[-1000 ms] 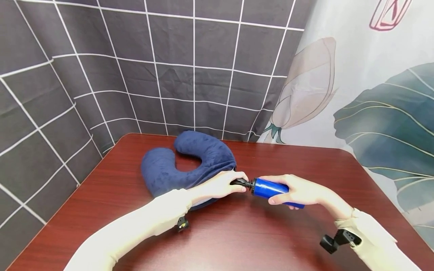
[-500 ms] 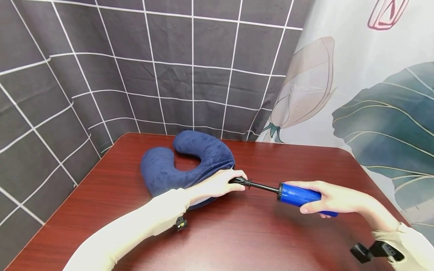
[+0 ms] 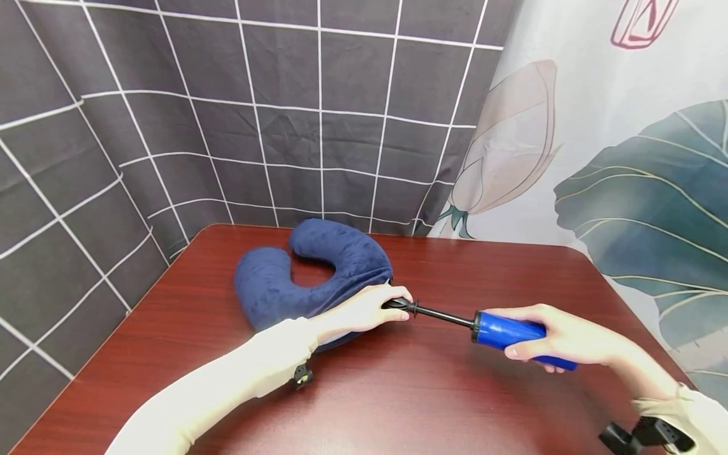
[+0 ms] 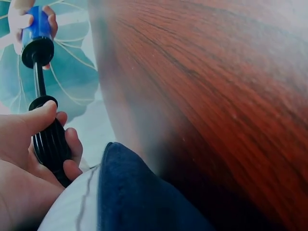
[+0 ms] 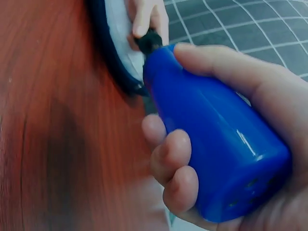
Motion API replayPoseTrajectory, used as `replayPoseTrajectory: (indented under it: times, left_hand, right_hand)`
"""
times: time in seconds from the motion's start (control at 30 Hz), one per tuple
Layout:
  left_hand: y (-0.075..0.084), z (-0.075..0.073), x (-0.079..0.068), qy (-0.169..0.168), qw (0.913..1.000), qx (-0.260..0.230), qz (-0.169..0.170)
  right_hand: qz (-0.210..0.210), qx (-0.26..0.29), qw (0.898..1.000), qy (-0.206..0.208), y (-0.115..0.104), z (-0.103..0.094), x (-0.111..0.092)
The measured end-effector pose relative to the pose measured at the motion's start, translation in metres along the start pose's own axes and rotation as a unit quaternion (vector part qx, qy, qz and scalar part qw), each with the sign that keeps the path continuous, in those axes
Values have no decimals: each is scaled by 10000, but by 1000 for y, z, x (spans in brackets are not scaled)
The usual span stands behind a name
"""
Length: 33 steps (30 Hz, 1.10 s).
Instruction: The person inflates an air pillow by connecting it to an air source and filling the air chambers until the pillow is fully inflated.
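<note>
A hand air pump with a blue barrel point(image 3: 500, 330) and a thin black rod is stretched between my hands, tilted down to the right. My left hand point(image 3: 366, 308) grips its black ribbed end point(image 4: 50, 144), beside the navy neck pillow point(image 3: 341, 256). Around the barrel curl the fingers and thumb of my right hand point(image 3: 574, 338). The rod shows at length between the black end and the barrel. Under the pillow's blue cover a white inner part point(image 4: 77, 202) shows in the left wrist view. Where the pump meets the pillow is hidden by my left hand.
The pillow lies on a reddish-brown wooden table point(image 3: 432, 404), its opening toward the back left. A dark grey gridded curtain point(image 3: 290, 139) stands behind and at the left. At the right hangs a pale cloth point(image 3: 591, 126) printed with a flower and leaves.
My right hand has drawn the blue barrel right and down, away from my left hand, baring the black rod. Over the last half second it moved only slightly. Left hand and pillow stay nearly still.
</note>
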<state>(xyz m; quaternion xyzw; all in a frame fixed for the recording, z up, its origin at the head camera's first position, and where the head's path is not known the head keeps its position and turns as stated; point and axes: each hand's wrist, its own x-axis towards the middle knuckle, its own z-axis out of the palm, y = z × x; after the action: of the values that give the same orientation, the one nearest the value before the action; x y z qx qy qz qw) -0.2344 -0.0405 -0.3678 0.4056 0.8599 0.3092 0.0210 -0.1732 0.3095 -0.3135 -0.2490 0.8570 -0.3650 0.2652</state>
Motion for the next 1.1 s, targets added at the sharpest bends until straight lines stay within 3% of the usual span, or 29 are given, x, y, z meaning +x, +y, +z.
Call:
replayPoseTrajectory:
  times: [0.67,0.87,1.1]
  left_hand:
    - [-2,4,0,39,9999,128,-46]
    - [-1,2,0,-10,9999,103,-12]
    - [-2,3,0,-27,10000,65,10]
  right_hand:
    - [53,-187,9995,237,-28,25,78]
    - [187,-148,9992,315,-28,29,75]
    - [140,-244,9994,195,-23,21,50]
